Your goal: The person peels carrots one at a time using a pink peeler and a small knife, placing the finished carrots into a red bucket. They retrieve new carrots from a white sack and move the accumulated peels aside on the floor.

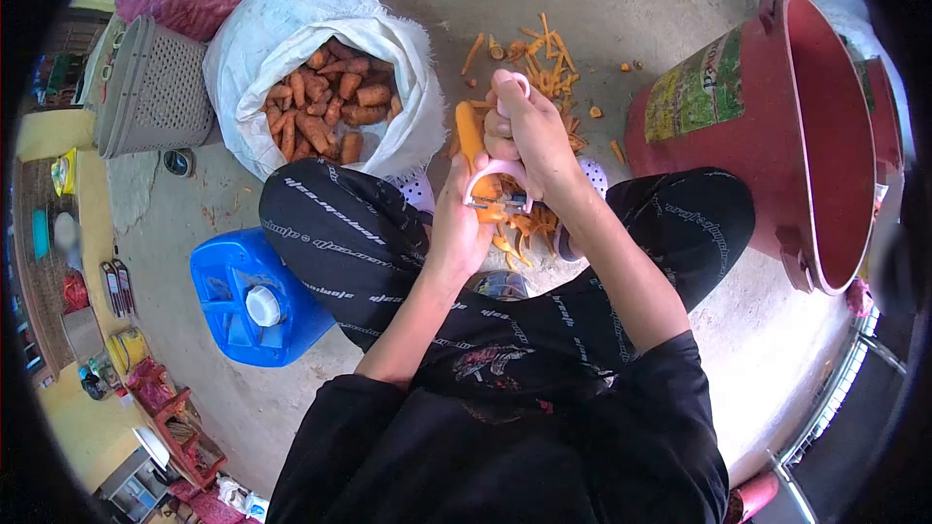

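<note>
My left hand [458,225] is closed around the lower part of a peeled orange carrot [470,134], whose far end points away from me. In my right hand [537,141] is a pink peeler [527,180], its handle gripped in the fist. The peeler's metal blade lies across the near end of the carrot, close to my left fingers. Orange peelings [550,66] are scattered on the floor beyond my hands, and more lie beneath them between my feet.
An open white sack [243,68] of unpeeled carrots [330,102] stands at the front left. A blue jerrycan [228,267] is by my left knee. A big red bin [718,155] leans in at the right. Behind the sack's left side is a grey basket [160,87].
</note>
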The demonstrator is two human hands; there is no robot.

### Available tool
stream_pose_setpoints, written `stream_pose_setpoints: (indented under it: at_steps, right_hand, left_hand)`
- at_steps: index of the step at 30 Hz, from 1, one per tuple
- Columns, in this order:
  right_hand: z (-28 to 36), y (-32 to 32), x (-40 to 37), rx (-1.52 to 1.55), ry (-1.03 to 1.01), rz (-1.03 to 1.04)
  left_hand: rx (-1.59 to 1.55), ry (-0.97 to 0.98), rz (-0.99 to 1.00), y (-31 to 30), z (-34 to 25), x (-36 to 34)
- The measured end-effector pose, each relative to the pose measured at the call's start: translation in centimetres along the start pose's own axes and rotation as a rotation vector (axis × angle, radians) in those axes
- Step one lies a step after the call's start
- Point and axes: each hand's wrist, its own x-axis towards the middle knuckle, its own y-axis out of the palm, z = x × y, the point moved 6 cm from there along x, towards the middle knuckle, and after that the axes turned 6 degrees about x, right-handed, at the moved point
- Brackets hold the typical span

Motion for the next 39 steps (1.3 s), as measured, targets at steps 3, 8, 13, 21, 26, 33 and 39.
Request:
stream_pose_setpoints:
  at_steps: [3, 8, 13, 21, 26, 33, 39]
  right_hand:
    - [-0.6, -0.8, 0.7, -0.011, 0.000, -0.038]
    - [0.4, -0.3, 0.7, -0.125, -0.089, -0.035]
    - [1.2, -0.8, 1.6, -0.047, -0.129, -0.037]
    - [2.7, -4.0, 8.0, -0.132, -0.258, -0.055]
    - [6.4, -6.2, 12.2, -0.891, -0.493, -0.236]
    - [9.4, -2.5, 5.3, -1.076, -0.754, 0.041]
    - [7.2, 0.9, -3.8, -0.025, -0.397, 0.124]
  left_hand:
    - [-0.015, 0.015, 0.014, 0.3, 0.0, -0.1]
    - [0.008, -0.062, 0.050, 0.4, 1.5, -1.2]
    - [0.020, -0.099, -0.018, 0.4, 1.7, -0.7]
    - [0.135, -0.123, 0.139, 3.2, 1.6, -3.5]
    - [-0.130, -0.161, 0.276, 1.8, 0.3, -2.6]
    - [-0.007, -0.158, 0.094, 0.5, -0.4, 0.5]
    - [-0.137, -0.126, 0.104, 0.6, -0.7, 0.5]
